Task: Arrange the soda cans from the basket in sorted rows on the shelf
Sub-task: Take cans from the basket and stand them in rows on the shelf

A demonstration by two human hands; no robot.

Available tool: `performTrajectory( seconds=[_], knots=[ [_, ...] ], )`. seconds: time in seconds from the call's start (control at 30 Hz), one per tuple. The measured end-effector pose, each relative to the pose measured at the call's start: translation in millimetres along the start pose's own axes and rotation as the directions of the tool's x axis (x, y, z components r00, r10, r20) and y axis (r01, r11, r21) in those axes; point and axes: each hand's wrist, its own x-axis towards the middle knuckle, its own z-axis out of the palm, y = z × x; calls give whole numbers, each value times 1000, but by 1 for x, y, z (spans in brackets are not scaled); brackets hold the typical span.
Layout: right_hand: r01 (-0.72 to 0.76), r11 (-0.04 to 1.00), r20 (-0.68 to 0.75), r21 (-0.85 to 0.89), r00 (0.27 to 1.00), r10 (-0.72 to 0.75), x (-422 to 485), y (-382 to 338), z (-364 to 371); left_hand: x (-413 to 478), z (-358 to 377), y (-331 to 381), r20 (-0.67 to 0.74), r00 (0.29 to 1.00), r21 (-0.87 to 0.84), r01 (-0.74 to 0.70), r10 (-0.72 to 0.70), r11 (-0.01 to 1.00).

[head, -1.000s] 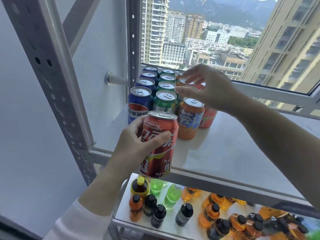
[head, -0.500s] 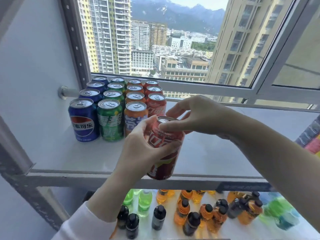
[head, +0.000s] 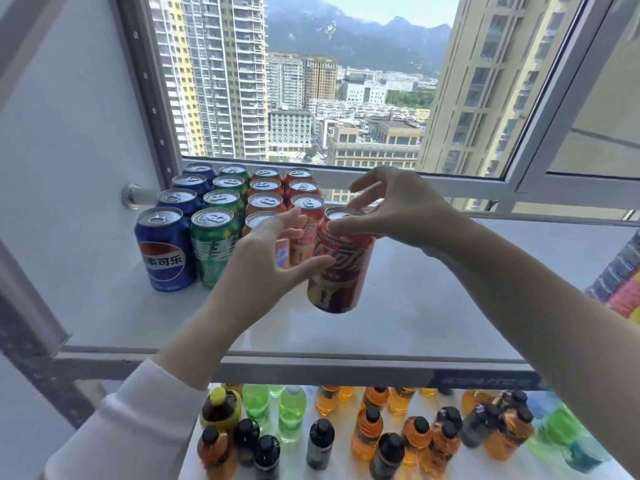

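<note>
A red soda can (head: 341,271) hangs tilted just over the white shelf (head: 433,306), at the front of the red row (head: 306,202). My right hand (head: 398,209) pinches its top rim from above. My left hand (head: 263,265) is beside the can with fingers spread, only the thumb touching its side. Behind stand sorted rows running back to the window: blue cans (head: 162,251) at the left, then green cans (head: 211,251), then orange cans (head: 265,200), partly hidden by my left hand. No basket is in view.
A grey shelf post (head: 27,306) rises at the left, and the window frame (head: 450,183) runs behind the rows. The lower shelf (head: 221,455) carries several small bottles, orange, green and dark. A striped, colourful object (head: 620,289) shows at the right edge.
The red can has passed from my left hand's grip to my right hand. My left hand opened and drew back; the can moved forward toward the red row.
</note>
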Motion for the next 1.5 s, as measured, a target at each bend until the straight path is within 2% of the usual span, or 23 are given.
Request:
performTrajectory(
  seconds=[0.07,0.17,0.3,0.43,0.6,1.07,1.27,1.43,1.5],
  knots=[
    [13,1000,-19,-10,1000,-13,8,3,6,4,-14,-9,-77,997,54,-28,32,998],
    [44,998,-25,-49,999,-45,20,9,17,16,-29,-23,-115,987,283,-74,110,956],
    [60,995,-27,-77,998,-62,33,19,34,28,-36,-42,2,986,530,-144,169,836],
    [64,993,-24,-101,997,-67,44,25,45,32,-33,-51,80,982,621,-182,169,762],
    [93,979,-30,-181,995,-100,50,30,54,33,-28,-58,81,983,613,-178,162,770],
    [90,989,-133,-115,985,-105,50,39,70,35,-24,-68,61,970,545,-229,234,807],
    [90,995,-181,33,980,-83,36,50,77,33,-23,-70,55,971,572,-222,233,790],
    [-28,988,-65,155,997,38,21,70,95,33,-17,-68,75,982,565,-186,175,804],
    [-46,979,-70,200,996,61,19,72,99,34,-18,-67,79,982,554,-188,174,811]
  ],
)
